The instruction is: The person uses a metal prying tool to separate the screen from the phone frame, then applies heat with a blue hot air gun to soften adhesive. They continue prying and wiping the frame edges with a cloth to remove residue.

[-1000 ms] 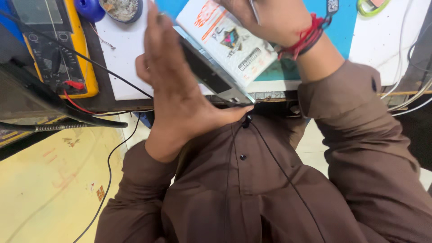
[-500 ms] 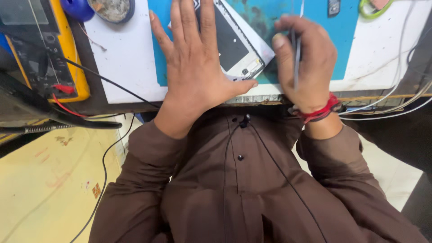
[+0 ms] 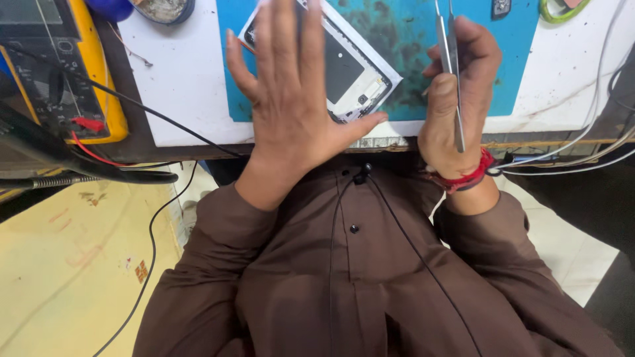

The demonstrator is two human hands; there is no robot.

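The left hand (image 3: 297,106) is lying flat and open, fingers spread, pressing down on an opened white phone (image 3: 354,69) that is resting on the blue work mat (image 3: 509,73) at the near edge of the table (image 3: 178,86). The right hand (image 3: 456,99) is closed around metal tweezers (image 3: 451,66), holding them upright just beside the phone, tips apart from it. By the look of it, the phone is being steadied for work on its exposed inside; bringing the tweezers in would call for a fine, steady approach. A yellow multimeter (image 3: 59,73) with red and black leads is sitting at the left. No packages or signs are showing clearly.
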